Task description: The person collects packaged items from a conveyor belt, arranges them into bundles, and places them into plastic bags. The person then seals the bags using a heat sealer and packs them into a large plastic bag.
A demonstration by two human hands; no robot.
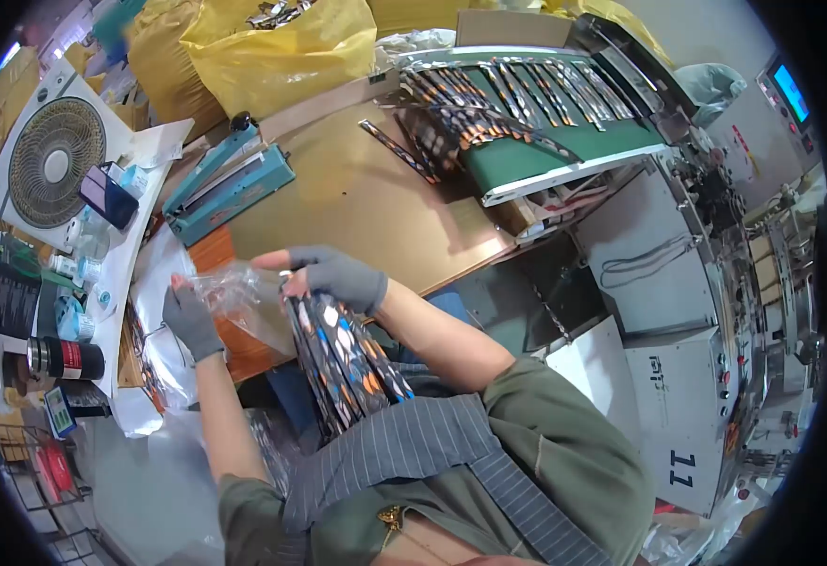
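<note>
Patterned strips in the right hand, clear bag between both

On my feed, clutter rings the brown surface (404, 226). I see a teal hinged device (234, 193) just beyond the left hand (192, 321), standing between it and the far part of the surface. To the right, a green conveyor (545, 156) carries a row of similar strips, and one loose strip (399, 151) lies near it. Full yellow bags (281, 57) crowd the far edge; a fan (55, 165) and a black flask (69, 358) sit at the left.

I find the bundle of patterned strips (343, 363) below the right hand (338, 278), in front of the apron (395, 453). Its long axis runs from that hand down toward the body, slanting right; the lower ends seem to rest against the apron. The right fingers close on its upper end, the index stretched leftward. The left fingers pinch the clear bag (239, 292), which spans the gap between the hands.
</note>
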